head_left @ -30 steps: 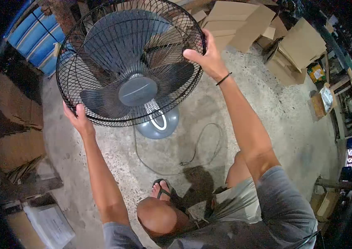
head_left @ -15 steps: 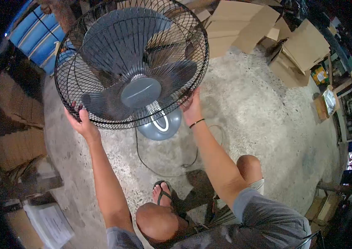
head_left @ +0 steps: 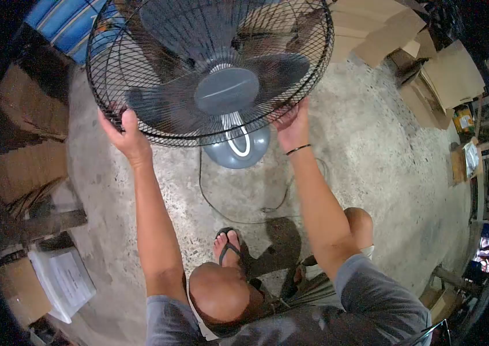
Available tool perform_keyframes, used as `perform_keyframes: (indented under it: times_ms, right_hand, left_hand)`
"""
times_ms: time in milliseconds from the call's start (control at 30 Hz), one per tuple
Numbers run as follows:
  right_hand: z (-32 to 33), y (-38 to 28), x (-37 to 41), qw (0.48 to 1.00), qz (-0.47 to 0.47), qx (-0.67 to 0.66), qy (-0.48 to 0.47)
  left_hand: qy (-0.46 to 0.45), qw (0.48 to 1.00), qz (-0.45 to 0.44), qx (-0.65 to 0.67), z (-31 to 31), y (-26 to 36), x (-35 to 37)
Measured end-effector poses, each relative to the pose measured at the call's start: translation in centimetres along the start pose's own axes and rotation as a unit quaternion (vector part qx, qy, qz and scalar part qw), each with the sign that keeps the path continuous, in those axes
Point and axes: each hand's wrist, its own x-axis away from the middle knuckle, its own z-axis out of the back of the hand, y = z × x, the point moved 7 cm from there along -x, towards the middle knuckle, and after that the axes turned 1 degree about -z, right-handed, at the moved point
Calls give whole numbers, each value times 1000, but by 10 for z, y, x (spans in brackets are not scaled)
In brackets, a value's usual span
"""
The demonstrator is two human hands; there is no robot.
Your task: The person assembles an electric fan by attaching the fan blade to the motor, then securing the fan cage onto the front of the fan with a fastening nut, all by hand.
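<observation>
A fan with a black wire guard (head_left: 166, 137) fills the top middle of the head view. Behind the wires are dark blades and a grey hub cap (head_left: 227, 91). Its rounded blue-grey base (head_left: 239, 153) rests on the floor below, with a white loop-shaped mark on the stand. My left hand (head_left: 126, 136) grips the guard's lower left rim, thumb in front and fingers partly behind the wires. On the lower right, my right hand (head_left: 293, 124) holds the rim from beneath, its fingers partly hidden by the guard.
A thin cord (head_left: 213, 206) curls across the concrete floor (head_left: 383, 167) near my sandalled foot (head_left: 228, 247). Opened cardboard boxes (head_left: 449, 78) lie at upper right. Stacked cardboard (head_left: 28, 167) and a white plastic box (head_left: 66, 282) stand at left. Blue slats (head_left: 68, 26) show at upper left.
The fan and both hands sit higher and further right in view, and much of the background has shifted too. Both hands keep their hold on the guard.
</observation>
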Motion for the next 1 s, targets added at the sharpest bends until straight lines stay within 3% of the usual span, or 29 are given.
perform_keyframes:
  times_ms: [67, 233, 433, 633, 700, 733, 767, 833, 867, 900, 933, 967, 1000]
  right_hand:
    - [1, 0, 4, 1000, -11, -3, 12]
    - [2, 5, 3, 997, -44, 1, 70]
    - [1, 6, 1, 998, -53, -2, 35]
    - [15, -2, 2, 997, -66, 29, 15]
    - [33, -18, 4, 985, -18, 167, -41]
    - [66, -30, -1, 985, 0, 162, 54]
    - [100, -45, 0, 977, 24, 157, 144]
    - [207, -51, 1, 872, 71, 422, 237]
    - [236, -44, 20, 819, 56, 487, 298]
    - [278, -24, 24, 790, 94, 557, 237]
    - [307, 1, 33, 805, 66, 528, 261]
    - [286, 10, 46, 789, 11, 574, 218]
    - [287, 24, 56, 792, 25, 566, 227]
  left_hand:
    - [4, 993, 74, 95, 0, -9, 3]
    - [-2, 998, 60, 35, -9, 11, 3]
    - [8, 997, 54, 63, -5, 0, 1]
    - [-14, 998, 54, 1, -2, -5, -5]
    - [-12, 998, 60, 22, 3, -7, -4]
    - [-16, 999, 50, 5, 2, 1, -4]
    - [-20, 999, 36, -8, -1, 7, -4]
    - [-39, 999, 34, -5, 2, -17, -7]
    - [-3, 993, 116, 31, 4, -17, -6]
    - [28, 979, 192, 68, 4, -16, -7]
    - [32, 982, 183, 43, 8, -8, -4]
    - [35, 984, 175, 16, 13, -5, 4]
    - [65, 975, 214, 7, 21, -5, 12]
